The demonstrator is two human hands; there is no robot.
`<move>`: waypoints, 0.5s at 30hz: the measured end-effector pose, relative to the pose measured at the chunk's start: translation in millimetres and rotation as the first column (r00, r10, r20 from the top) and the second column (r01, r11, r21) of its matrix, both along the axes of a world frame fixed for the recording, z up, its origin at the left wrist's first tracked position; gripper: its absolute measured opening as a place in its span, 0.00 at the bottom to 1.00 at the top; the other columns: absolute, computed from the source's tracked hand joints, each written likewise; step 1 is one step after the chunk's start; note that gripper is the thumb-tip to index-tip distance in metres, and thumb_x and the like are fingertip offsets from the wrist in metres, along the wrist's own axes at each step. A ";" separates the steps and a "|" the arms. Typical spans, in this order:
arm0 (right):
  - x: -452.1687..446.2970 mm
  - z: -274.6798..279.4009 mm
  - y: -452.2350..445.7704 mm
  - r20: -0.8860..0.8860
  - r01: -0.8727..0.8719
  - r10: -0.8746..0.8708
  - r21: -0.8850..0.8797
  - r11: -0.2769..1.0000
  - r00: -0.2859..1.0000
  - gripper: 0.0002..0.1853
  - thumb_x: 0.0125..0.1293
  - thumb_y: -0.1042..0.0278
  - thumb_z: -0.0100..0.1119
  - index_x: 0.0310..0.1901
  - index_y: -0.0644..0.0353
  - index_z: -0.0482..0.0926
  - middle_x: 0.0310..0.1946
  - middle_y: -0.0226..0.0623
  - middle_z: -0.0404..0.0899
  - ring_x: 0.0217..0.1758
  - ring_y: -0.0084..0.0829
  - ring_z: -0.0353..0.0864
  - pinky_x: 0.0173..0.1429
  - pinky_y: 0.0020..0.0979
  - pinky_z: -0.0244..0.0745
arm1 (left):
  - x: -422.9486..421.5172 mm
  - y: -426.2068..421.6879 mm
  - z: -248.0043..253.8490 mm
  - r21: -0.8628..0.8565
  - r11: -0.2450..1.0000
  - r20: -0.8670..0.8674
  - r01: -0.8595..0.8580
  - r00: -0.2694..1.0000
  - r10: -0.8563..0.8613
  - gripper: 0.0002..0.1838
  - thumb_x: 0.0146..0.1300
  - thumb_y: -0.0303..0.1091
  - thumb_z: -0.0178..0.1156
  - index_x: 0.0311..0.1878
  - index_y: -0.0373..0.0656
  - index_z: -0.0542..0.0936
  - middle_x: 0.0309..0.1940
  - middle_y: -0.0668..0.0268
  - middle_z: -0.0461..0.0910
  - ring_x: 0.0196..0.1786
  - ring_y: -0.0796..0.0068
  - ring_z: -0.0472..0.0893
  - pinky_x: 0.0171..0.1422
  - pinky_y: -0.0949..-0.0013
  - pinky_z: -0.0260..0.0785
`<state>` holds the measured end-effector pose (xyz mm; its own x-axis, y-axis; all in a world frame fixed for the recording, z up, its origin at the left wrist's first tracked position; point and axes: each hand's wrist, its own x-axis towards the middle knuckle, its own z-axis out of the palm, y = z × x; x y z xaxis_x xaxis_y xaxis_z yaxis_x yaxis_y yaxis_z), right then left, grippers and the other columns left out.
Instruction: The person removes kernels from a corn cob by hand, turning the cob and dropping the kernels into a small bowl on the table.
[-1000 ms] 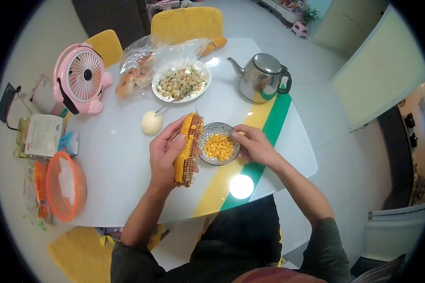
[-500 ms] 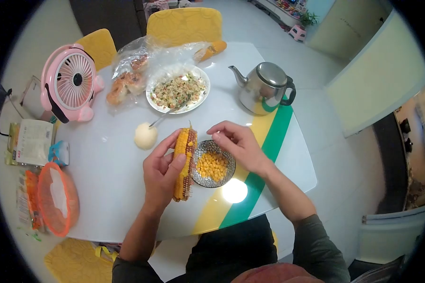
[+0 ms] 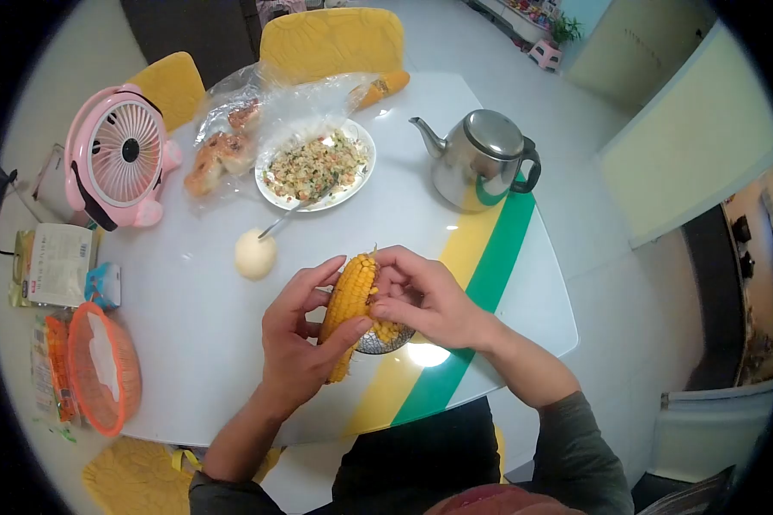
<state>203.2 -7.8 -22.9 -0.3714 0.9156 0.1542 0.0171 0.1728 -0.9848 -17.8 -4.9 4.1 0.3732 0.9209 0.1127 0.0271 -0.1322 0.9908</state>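
A yellow corn cob [image 3: 349, 302] is wrapped in my left hand [image 3: 294, 343], which grips it from the left with the thumb across its lower front. Curled against the cob's upper right side is my right hand [image 3: 434, 300], its thumb pressed to the kernels there. The cob stands tilted, and its partly stripped side is mostly hidden behind the right fingers. Below both hands sits a small patterned bowl [image 3: 385, 345] with loose corn kernels [image 3: 388, 330], largely covered by the cob and right hand.
Around me on the table are a round pale bun [image 3: 255, 256], a plate [image 3: 362, 178] of fried rice with a spoon, bagged bread [image 3: 222, 161], a steel kettle [image 3: 472, 163] and a pink fan [image 3: 122, 163]. An orange basket [image 3: 129, 378] stands at the left edge.
My right hand has come left and down from above the bowl onto the cob. The left hand has turned the cob, so its kernel-covered side now faces me.
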 end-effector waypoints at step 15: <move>5.2 6.9 -7.8 -0.149 -0.097 0.055 -0.290 0.952 0.987 0.24 0.74 0.74 0.65 0.68 0.63 0.68 0.57 0.37 0.80 0.60 0.23 0.82 0.60 0.27 0.78 | -10.2 3.4 -4.4 0.041 0.989 -0.124 0.144 0.983 -0.138 0.38 0.53 0.31 0.82 0.69 0.47 0.79 0.55 0.68 0.83 0.49 0.77 0.82 0.40 0.76 0.79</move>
